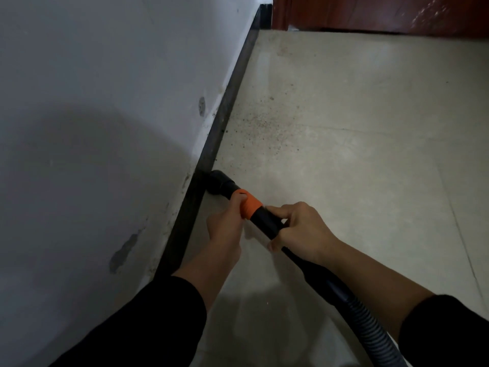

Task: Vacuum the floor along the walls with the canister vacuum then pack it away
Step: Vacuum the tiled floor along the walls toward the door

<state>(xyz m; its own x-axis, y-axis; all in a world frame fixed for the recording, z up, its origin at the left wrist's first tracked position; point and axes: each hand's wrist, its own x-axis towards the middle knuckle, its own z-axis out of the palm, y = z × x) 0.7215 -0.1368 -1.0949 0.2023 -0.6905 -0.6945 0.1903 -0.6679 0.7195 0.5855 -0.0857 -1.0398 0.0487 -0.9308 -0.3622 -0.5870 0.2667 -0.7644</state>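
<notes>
The black vacuum nozzle point(219, 182) touches the pale tiled floor point(357, 133) right at the dark skirting board point(225, 112). Behind it the tube carries an orange collar point(250, 205) and runs back into a ribbed black hose point(367, 321) at the lower right. My left hand point(226, 223) grips the tube at the orange collar, thumb on top. My right hand point(301, 229) is curled round the black tube just behind it. The canister itself is out of view.
A white, scuffed wall point(105, 102) fills the left side. Dark specks of dirt point(264, 123) lie scattered on the floor ahead of the nozzle along the skirting. A reddish-brown wooden door point(383, 14) closes off the far end.
</notes>
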